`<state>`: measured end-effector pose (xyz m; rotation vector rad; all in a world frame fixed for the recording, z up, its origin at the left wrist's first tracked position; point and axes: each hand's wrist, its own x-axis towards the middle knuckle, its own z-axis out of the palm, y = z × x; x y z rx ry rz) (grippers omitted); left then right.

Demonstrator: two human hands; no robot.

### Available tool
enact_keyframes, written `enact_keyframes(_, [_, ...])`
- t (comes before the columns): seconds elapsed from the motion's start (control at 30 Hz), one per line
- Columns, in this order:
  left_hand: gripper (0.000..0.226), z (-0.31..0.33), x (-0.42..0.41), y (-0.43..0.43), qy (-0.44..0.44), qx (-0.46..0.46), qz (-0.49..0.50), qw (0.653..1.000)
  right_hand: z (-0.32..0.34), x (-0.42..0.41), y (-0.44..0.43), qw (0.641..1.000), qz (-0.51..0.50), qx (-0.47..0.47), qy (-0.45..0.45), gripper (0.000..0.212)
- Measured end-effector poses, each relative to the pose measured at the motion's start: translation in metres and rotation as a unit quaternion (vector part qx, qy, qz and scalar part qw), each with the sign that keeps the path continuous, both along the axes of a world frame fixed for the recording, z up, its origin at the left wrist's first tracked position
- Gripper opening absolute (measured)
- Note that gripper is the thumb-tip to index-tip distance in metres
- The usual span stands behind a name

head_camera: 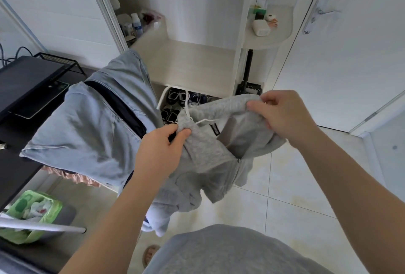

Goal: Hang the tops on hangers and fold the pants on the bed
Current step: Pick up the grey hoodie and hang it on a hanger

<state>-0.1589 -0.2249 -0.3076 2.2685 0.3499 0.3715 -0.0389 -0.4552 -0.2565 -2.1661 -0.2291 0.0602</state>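
My left grip (162,146) pinches the grey hoodie (210,153) at the neck, and my right grip (282,116) clutches its hood edge, holding it above the floor (295,186). The white hanger (186,107) looks only half in, so loosening either pinch could drop it.

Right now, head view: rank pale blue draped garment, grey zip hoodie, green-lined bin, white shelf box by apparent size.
Largest: pale blue draped garment
grey zip hoodie
green-lined bin
white shelf box (farthest away)
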Motion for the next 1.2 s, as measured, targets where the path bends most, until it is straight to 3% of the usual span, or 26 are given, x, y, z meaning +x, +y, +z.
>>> enact_keyframes(0.17, [0.051,0.010,0.008,-0.008,0.069,0.087,-0.031,0.993,-0.008,0.006,0.000,0.994,-0.014,-0.044,-0.097,0.029])
enact_keyframes(0.37, [0.045,0.018,0.001,-0.020,0.045,0.177,0.019,0.983,-0.019,0.024,-0.006,0.994,-0.061,-0.027,-0.086,0.027])
enact_keyframes(0.5, [0.043,0.021,-0.013,-0.016,-0.021,0.180,0.018,0.983,-0.026,0.034,-0.006,0.994,-0.062,-0.063,-0.063,0.025])
enact_keyframes(0.6, [0.044,0.014,-0.015,-0.017,0.011,0.168,-0.020,0.986,-0.025,0.036,0.001,0.995,-0.043,-0.073,-0.057,0.028])
enact_keyframes(0.7, [0.042,0.006,-0.010,-0.016,0.042,0.171,0.021,0.984,-0.023,0.027,0.009,0.997,-0.020,-0.046,-0.052,0.026])
enact_keyframes(0.8, [0.044,-0.001,-0.003,-0.015,0.072,0.188,0.057,0.978,-0.015,0.010,0.020,0.998,0.015,-0.009,-0.059,0.026])
enact_keyframes(0.97, [0.049,-0.009,0.005,-0.030,0.058,0.170,0.017,0.984,0.005,-0.018,0.040,0.994,0.067,-0.004,-0.081,0.025])
enact_keyframes(1.2, [0.038,-0.013,0.002,-0.022,-0.090,0.018,0.019,0.996,0.006,-0.055,0.037,0.938,0.326,-0.117,-0.010,0.040])
